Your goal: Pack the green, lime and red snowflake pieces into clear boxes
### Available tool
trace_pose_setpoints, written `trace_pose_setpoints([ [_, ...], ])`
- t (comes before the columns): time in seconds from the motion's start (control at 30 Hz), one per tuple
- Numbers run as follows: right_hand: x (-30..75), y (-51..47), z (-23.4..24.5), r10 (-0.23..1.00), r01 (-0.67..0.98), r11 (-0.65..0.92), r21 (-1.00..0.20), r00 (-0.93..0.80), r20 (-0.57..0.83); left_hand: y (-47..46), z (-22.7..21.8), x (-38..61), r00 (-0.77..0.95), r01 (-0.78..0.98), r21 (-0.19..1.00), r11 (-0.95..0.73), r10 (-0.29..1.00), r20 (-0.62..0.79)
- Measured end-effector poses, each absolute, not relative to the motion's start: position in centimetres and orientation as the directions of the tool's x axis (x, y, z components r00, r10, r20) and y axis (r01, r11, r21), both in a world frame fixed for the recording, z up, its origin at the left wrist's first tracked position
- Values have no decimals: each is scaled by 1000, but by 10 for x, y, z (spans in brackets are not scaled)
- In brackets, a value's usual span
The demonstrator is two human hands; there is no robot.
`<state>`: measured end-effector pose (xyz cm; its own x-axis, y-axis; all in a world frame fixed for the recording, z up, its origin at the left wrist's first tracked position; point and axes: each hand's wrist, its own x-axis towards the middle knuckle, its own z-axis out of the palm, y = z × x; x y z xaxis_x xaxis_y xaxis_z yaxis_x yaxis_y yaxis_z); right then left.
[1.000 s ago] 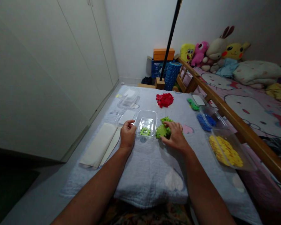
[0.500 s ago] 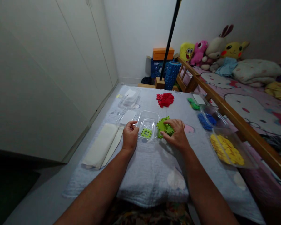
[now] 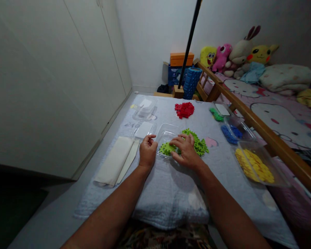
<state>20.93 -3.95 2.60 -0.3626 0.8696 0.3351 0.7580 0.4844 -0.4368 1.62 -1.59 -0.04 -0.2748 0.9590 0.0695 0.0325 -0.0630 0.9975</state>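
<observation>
A clear plastic container (image 3: 168,127) sits on the cloth-covered table in front of me. My left hand (image 3: 148,150) is closed at its left rim, thumb and fingers pinching the edge. Over the right side of the container is my right hand (image 3: 185,148), thumb and fingers curved around lime-green toothed building pieces (image 3: 166,148); the pieces stick out past the fingertips, low in the container. Just to the right, a pile of similar green pieces (image 3: 200,146) lies on the cloth, partly hidden by my right hand.
Red pieces (image 3: 184,110) lie farther back. Along the right edge stand containers of yellow pieces (image 3: 254,166), blue pieces (image 3: 232,134) and green pieces (image 3: 216,114). Clear lids (image 3: 145,129) and a folded cream cloth (image 3: 114,160) are at left. A wooden bed rail (image 3: 264,128) borders the right.
My right hand has moved left from the green pile to over the container, bringing green pieces with it. My left hand stays at the container's rim.
</observation>
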Motion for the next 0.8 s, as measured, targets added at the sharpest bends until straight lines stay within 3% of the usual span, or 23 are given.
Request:
trace_pose_setpoints([
  [0.17, 217, -38, 22, 845, 735, 516, -440, -351, 404, -17, -1, 17, -268, 40, 997, -73, 960, 81],
  [0.33, 252, -27, 23, 865, 815, 332, -476, -62, 497, -17, -2, 16, -268, 45, 997, -70, 960, 80],
  [0.53, 293, -19, 13, 914, 913, -32, -406, 191, 358, -16, -2, 15, -282, 60, 995, -81, 955, 94],
  [0.8, 292, -22, 5, 944, 931, -41, -363, 155, 291, -14, 1, 17, -302, 47, 998, -52, 951, 64],
])
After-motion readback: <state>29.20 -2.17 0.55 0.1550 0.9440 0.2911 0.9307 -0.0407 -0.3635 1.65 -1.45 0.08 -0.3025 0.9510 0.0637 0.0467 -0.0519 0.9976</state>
